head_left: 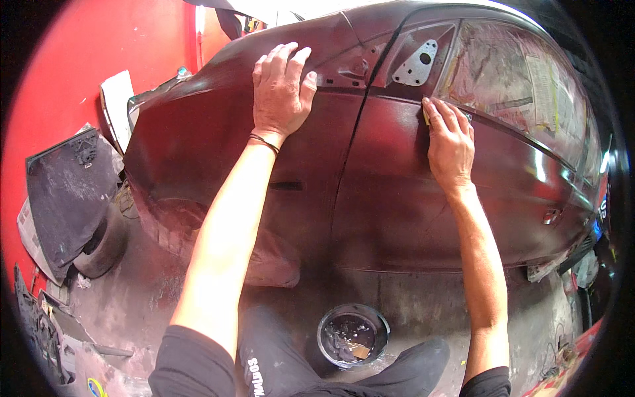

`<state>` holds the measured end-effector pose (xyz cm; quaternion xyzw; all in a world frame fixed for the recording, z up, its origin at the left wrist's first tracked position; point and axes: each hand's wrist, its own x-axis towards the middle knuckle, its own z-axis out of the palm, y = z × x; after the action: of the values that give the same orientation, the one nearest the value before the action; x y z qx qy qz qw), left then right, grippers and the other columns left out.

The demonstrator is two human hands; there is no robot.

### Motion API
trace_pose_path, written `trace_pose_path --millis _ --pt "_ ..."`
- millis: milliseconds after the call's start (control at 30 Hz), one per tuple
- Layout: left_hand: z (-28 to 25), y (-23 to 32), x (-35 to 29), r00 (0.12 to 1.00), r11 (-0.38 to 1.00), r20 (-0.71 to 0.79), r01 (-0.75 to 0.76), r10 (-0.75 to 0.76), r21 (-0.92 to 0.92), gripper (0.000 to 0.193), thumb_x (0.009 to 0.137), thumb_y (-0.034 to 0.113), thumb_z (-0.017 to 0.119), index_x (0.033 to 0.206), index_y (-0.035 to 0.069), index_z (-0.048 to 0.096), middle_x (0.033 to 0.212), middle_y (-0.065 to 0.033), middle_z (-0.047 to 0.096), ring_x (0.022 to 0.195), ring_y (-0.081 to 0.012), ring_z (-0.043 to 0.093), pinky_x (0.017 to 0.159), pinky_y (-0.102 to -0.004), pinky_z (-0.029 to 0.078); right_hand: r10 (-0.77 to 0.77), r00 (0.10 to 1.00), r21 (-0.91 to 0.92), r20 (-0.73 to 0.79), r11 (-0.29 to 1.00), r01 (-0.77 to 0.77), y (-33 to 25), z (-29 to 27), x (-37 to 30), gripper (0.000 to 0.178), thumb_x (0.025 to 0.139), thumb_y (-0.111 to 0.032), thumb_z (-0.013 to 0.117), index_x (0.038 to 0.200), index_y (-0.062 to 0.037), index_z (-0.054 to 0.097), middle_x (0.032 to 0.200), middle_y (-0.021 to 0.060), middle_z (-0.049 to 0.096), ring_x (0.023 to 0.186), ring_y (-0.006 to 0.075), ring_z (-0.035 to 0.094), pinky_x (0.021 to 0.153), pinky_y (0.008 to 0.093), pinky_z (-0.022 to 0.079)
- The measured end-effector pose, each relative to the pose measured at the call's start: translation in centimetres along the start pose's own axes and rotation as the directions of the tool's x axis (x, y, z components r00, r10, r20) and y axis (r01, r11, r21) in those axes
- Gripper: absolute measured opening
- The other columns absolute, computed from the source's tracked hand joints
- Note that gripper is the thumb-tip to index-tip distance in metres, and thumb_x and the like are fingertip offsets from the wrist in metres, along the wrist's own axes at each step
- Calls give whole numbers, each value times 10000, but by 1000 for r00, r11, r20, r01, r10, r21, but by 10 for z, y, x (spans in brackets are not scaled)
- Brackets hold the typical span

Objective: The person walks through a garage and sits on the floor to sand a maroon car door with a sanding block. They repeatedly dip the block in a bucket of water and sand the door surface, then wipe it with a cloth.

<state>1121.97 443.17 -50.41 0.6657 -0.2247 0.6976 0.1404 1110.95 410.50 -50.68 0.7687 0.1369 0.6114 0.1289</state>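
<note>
A dark red car body with a dull, patchy surface (397, 192) stands side-on in front of me. My left hand (281, 89) rests on the upper front fender (225, 132), fingers stretched out, with a dark band at the wrist. On the front door (489, 178), just below the window line, my right hand (451, 142) presses its fingers together over a small flat piece with a yellow edge, which looks like sandpaper. The fingers hide most of it. Near that hand a bare mirror mount (417, 63) shows at the window corner.
Between my legs a dark bucket (321, 337) holds water, a cloth-like lump and a tan piece (359, 351). Plastic and paper cover the car window (509, 73). Dark panels (66, 192) and a tyre (102, 248) lean near the red wall (46, 99) at left.
</note>
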Motion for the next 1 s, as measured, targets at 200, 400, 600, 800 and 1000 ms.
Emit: trace_pose_path --millis 200,400,600,800,1000 --pt "-3 -8 2 999 998 -11 -50 50 -28 423 1027 278 620 1417 115 634 1441 -124 599 1385 -341 525 1192 -507 358 -52 998 178 -19 983 54 -57 25 31 368 979 -192 640 1337 -138 700 1331 85 706 1276 305 633 1124 460 455" --pt "-1 -11 -3 999 998 11 -53 54 -46 414 1052 273 597 1432 114 636 1464 -124 596 1409 -345 513 1212 -497 354 3 996 119 86 993 -14 0 -9 7 378 1007 -214 669 1383 -174 685 1345 75 678 1278 299 622 1100 463 474" --pt "1 -2 1 999 999 32 -29 30 -21 419 1085 296 543 1460 120 612 1493 -122 587 1444 -311 497 1226 -485 339 189 982 -52 23 981 -188 25 -5 -6 307 1023 -219 616 1296 -123 718 1354 75 700 1254 316 636 1098 471 470" --pt "7 -7 -8 998 999 49 -47 47 -6 422 1095 298 532 1475 131 604 1520 -121 570 1446 -314 501 1219 -480 349 -19 999 277 -41 961 30 -18 14 12 254 1004 -244 661 1234 -154 722 1225 83 709 1166 297 661 1070 477 498" --pt "8 2 -3 999 999 26 -25 26 -38 409 1103 282 524 1474 135 610 1518 -127 575 1450 -316 500 1225 -473 350 223 975 -59 6 973 -222 179 -30 -57 283 1086 -279 577 1313 -177 711 1339 79 698 1252 331 636 1103 446 496"
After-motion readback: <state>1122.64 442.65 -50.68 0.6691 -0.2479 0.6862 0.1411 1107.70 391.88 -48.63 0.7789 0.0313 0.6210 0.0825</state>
